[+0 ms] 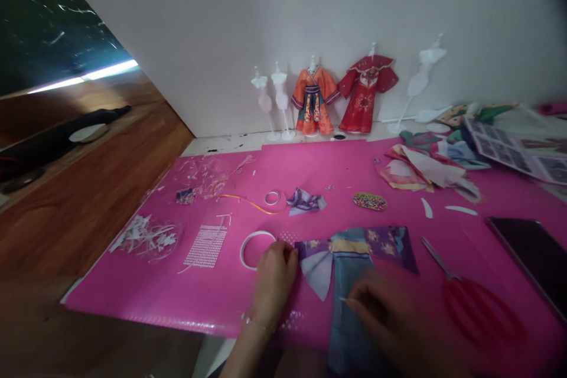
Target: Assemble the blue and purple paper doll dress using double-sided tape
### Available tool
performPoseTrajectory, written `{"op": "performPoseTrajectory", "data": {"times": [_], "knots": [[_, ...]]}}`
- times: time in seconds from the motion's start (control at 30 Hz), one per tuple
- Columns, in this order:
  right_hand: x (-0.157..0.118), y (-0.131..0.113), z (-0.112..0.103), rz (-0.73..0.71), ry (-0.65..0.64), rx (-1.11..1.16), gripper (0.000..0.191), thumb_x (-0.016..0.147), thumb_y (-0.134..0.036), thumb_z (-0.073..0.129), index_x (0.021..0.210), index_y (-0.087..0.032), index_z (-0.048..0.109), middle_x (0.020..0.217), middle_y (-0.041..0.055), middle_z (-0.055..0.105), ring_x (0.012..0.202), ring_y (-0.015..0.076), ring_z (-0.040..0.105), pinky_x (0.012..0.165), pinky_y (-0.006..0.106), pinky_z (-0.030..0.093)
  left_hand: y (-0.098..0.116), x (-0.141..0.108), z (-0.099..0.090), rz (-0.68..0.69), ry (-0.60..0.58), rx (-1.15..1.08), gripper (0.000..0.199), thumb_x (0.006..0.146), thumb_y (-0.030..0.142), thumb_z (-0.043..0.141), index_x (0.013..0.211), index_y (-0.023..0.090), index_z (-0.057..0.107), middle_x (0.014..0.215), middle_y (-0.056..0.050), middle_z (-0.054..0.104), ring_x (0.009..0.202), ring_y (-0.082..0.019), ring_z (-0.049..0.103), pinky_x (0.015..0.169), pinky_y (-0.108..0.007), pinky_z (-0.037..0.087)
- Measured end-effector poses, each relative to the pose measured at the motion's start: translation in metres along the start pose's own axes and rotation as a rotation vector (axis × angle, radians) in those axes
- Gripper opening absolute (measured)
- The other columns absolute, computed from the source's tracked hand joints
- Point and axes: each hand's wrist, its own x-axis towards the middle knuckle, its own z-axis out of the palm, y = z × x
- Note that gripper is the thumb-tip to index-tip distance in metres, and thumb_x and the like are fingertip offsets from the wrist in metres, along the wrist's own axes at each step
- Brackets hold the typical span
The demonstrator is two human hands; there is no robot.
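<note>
A small doll's robe [352, 266] lies spread on the pink mat, with purple flowered sleeves, a cream and dark waistband and a long blue-grey skirt. My left hand [275, 269] is closed at the tip of its left sleeve, thumb and fingers pinching the edge. Over the skirt hovers my right hand [385, 307], blurred by motion, its fingertips pinched on a thin white strip [342, 299]. A large roll of white tape [243, 248] lies beside my left hand. Red-handled scissors [452, 276] rest on the right.
Two dressed doll stands, one with an orange robe [313, 100] and one with a red robe [364, 97], stand along the wall near bare stands [280, 91]. A rhinestone sheet [207, 245], white scraps [142, 235], a bead tray [370, 201], fabric pieces [420, 168] and a phone [527, 251] surround the work.
</note>
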Motion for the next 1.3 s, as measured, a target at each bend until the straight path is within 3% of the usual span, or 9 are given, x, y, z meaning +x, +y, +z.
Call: {"op": "performPoseTrajectory", "data": {"times": [0.2,0.33,0.47,0.63,0.93,1.3], "knots": [[0.002,-0.004,0.002,0.105,-0.029,0.049,0.018,0.092,-0.031,0.048,0.078,-0.024,0.056,0.072,-0.0012,0.056,0.066,0.0152,0.056,0.061,0.025,0.044,-0.004,0.006,0.006,-0.038,-0.021,-0.144,0.012,0.070,0.011,0.057,0.061,0.019,0.060,0.062,-0.002,0.061,0.061,-0.018,0.054,0.060,-0.028,0.034],[0.015,-0.007,0.003,0.191,-0.057,0.123,0.018,0.090,-0.031,0.047,0.075,-0.023,0.053,0.065,-0.0032,0.049,0.060,0.0145,0.049,0.054,0.025,0.037,-0.008,0.002,0.005,-0.096,-0.076,-0.361,0.008,0.072,0.022,0.059,0.064,0.019,0.059,0.058,0.000,0.062,0.056,-0.016,0.057,0.057,-0.026,0.041],[0.035,-0.004,0.011,0.228,-0.066,0.222,0.016,0.086,-0.030,0.048,0.071,-0.023,0.050,0.057,-0.0060,0.038,0.052,0.0131,0.038,0.049,0.026,0.028,-0.009,-0.004,0.003,-0.190,-0.173,-0.582,0.018,0.070,0.036,0.063,0.071,0.019,0.056,0.047,0.002,0.061,0.036,-0.013,0.050,0.041,-0.024,0.040],[0.055,-0.003,0.022,0.225,-0.095,0.260,0.015,0.085,-0.028,0.049,0.071,-0.022,0.050,0.059,-0.0044,0.043,0.055,0.0138,0.041,0.051,0.026,0.030,-0.006,-0.011,0.004,-0.268,-0.176,-0.759,0.028,0.061,0.034,0.070,0.078,0.019,0.053,0.048,0.002,0.065,0.036,-0.011,0.053,0.038,-0.021,0.042],[0.074,0.002,0.033,0.155,-0.166,0.123,0.014,0.085,-0.020,0.052,0.072,-0.020,0.057,0.059,-0.0035,0.051,0.055,0.0123,0.046,0.051,0.025,0.030,-0.011,-0.018,0.009,-0.316,-0.160,-0.897,0.037,0.059,0.032,0.076,0.083,0.018,0.052,0.050,0.001,0.068,0.040,-0.014,0.060,0.037,-0.019,0.044],[0.084,-0.013,0.025,0.106,-0.223,-0.078,0.014,0.083,-0.013,0.054,0.070,-0.018,0.059,0.060,-0.0028,0.056,0.058,0.0117,0.047,0.055,0.025,0.029,-0.015,-0.019,0.010,-0.364,-0.180,-0.927,0.038,0.059,0.027,0.077,0.089,0.015,0.057,0.057,0.001,0.070,0.046,-0.015,0.066,0.041,-0.020,0.048]]}}
